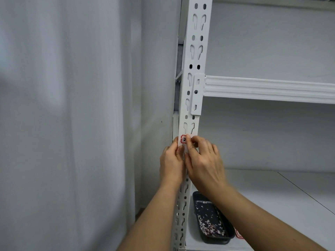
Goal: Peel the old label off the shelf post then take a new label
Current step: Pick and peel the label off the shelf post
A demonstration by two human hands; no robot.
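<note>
1. A pale grey wall fills the background, with a white curtain (63, 124) hanging over the whole 9 o'clock side of the view.
2. A white metal shelf unit stands at the 3 o'clock side; its perforated shelf post (194, 69) runs from 12 o'clock down to 6 o'clock, slightly tilted in the wide-angle view.
3. A white crossbeam (268, 89) hooks into the post and runs off toward 3 o'clock.
4. The old label (183, 139), white with a red border and a dark mark, sits on the post just below the view's centre.
5. The left hand (172, 163) wraps the post from its 9 o'clock side, thumb lying on the post's face just below the label.
6. The right hand (204, 160) comes in from 4 o'clock, its fingertips bunched together and pinching at the label's right edge; whether the edge has lifted cannot be told.
7. A dark tray (196, 196) rests on the lower shelf board (272, 205) toward 5 o'clock, holding many small red-and-white scraps (211, 228).
8. A red-and-white label (239, 234) lies just beside the tray at its 3 o'clock side, partly hidden by the right forearm.
</note>
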